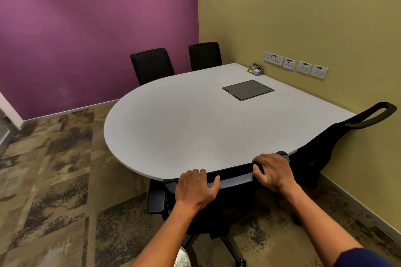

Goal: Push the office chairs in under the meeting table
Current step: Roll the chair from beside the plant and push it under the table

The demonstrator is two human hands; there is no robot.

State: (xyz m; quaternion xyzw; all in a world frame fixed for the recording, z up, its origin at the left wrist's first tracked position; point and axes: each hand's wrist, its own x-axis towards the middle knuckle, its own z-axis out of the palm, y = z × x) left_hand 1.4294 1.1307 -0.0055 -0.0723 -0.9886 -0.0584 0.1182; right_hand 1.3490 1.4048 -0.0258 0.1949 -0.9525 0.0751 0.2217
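A white meeting table (pixel 173 123) with a rounded left end fills the middle of the room. Right in front of me, a black office chair (pixel 235 176) stands with its backrest top against the table's near edge. My left hand (pixel 196 188) and my right hand (pixel 274 171) both grip the top bar of that backrest. Its seat is hidden beneath the tabletop; one armrest (pixel 156 199) and the wheeled base (pixel 230 247) show below. Another black chair (pixel 338 141) leans at the right by the wall. Two more black chairs (pixel 152 65) (pixel 205 55) stand tucked in at the far side.
A dark cable hatch (pixel 248 89) is set into the tabletop, and a small holder (pixel 257 69) sits near the far corner. Wall sockets (pixel 296 64) line the yellow wall at the right. Patterned carpet (pixel 54 180) spreads to the left, bounded by a purple wall.
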